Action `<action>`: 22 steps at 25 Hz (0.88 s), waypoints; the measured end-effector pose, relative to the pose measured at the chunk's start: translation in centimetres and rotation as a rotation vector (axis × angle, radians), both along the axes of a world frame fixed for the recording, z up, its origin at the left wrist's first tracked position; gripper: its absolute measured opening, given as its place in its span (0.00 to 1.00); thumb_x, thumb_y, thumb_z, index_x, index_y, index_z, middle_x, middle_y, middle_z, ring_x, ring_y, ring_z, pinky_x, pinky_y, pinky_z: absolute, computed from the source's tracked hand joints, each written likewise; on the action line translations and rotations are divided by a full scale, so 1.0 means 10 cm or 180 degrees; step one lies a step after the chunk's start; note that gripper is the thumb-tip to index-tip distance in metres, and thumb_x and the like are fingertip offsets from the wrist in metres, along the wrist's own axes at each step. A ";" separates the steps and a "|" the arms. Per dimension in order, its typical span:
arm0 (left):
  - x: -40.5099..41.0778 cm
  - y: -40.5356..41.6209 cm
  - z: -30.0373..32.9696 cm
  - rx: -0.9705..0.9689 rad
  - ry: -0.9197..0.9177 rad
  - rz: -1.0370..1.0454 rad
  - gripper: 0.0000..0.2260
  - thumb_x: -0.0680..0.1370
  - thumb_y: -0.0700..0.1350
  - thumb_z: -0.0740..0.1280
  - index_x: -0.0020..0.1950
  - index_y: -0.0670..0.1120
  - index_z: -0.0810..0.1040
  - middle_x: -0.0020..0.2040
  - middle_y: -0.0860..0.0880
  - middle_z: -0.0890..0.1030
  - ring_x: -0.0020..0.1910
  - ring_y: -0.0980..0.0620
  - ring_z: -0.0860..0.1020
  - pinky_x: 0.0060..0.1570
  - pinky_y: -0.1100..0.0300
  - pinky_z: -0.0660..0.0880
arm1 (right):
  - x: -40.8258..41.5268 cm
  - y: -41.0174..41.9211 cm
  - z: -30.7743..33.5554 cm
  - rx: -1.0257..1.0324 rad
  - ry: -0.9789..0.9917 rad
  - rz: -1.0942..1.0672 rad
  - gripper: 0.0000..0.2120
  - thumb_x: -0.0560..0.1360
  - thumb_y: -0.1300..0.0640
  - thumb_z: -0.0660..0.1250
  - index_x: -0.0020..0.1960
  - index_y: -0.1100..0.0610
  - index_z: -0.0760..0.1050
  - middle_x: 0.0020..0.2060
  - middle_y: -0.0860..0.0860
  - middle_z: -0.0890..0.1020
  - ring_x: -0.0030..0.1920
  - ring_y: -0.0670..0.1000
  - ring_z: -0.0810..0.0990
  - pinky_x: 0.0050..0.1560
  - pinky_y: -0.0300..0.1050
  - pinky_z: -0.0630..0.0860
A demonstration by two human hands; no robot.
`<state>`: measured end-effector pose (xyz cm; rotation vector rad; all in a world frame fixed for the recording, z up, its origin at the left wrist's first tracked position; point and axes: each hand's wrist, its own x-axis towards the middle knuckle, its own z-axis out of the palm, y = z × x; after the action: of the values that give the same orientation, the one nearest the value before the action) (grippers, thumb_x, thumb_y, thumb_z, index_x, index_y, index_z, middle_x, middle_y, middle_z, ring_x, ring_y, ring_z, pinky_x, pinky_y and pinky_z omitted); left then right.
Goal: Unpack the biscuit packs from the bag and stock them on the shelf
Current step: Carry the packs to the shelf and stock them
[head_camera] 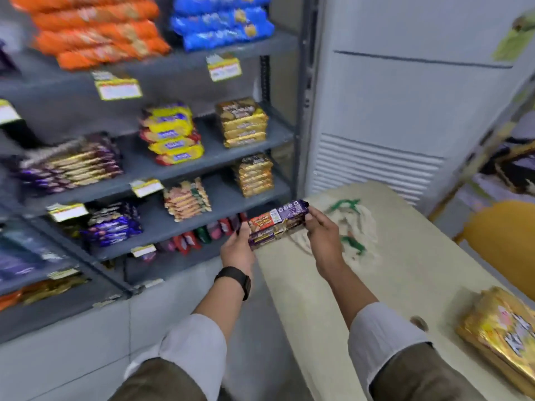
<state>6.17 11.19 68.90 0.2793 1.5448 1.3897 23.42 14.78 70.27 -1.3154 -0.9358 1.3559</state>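
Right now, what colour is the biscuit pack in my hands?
Purple biscuit pack with an orange panel; head view.

Open floor (pixel 95 351) lies near left, between the shelf unit (pixel 162 166) and the table (pixel 356 287); both forearms reach out over this gap.

Middle shelf: bare grey board between the yellow stack (pixel 171 134) and the gold stack (pixel 242 123), and again right of the gold stack up to the end post (pixel 301 91).

Shelf below: open board between the purple packs (pixel 113 224) and the pale stack (pixel 186 199), and a narrower gap before the lower gold stack (pixel 254 175). Price tags (pixel 146 187) jut from the shelf fronts.

Table: flattened bag (pixel 351 227) at the far end, gold pack (pixel 500 334) at the near right edge, bare top between them. White cabinet (pixel 405 105) closes the far side; yellow chair (pixel 503 244) on the right.
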 end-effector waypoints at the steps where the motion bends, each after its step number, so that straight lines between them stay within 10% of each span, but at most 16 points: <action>1: -0.40 0.05 0.12 0.0089 -0.0017 0.0162 0.11 0.79 0.53 0.70 0.44 0.47 0.84 0.45 0.49 0.84 0.46 0.49 0.79 0.49 0.54 0.73 | -0.42 0.10 0.08 0.0062 0.0008 0.0136 0.14 0.79 0.56 0.67 0.63 0.50 0.82 0.58 0.49 0.85 0.54 0.47 0.82 0.63 0.46 0.76; 14: -4.83 0.33 2.08 0.0677 0.0899 0.1352 0.12 0.77 0.55 0.72 0.43 0.47 0.82 0.42 0.47 0.85 0.38 0.49 0.82 0.42 0.56 0.79 | -4.98 0.93 1.84 0.0814 0.0440 0.1614 0.23 0.76 0.59 0.67 0.70 0.46 0.76 0.66 0.42 0.80 0.67 0.46 0.78 0.72 0.54 0.71; 22: -6.50 1.12 2.83 0.0520 0.1851 0.1699 0.25 0.65 0.71 0.68 0.33 0.48 0.83 0.40 0.46 0.87 0.44 0.44 0.86 0.53 0.42 0.82 | -6.49 1.64 2.57 0.1160 0.0585 0.1958 0.24 0.81 0.60 0.65 0.76 0.49 0.70 0.66 0.41 0.78 0.63 0.42 0.76 0.63 0.40 0.70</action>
<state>-58.81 22.35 97.17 0.4166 2.0829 1.9754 -41.50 31.20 95.94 -0.6297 -1.4470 1.6263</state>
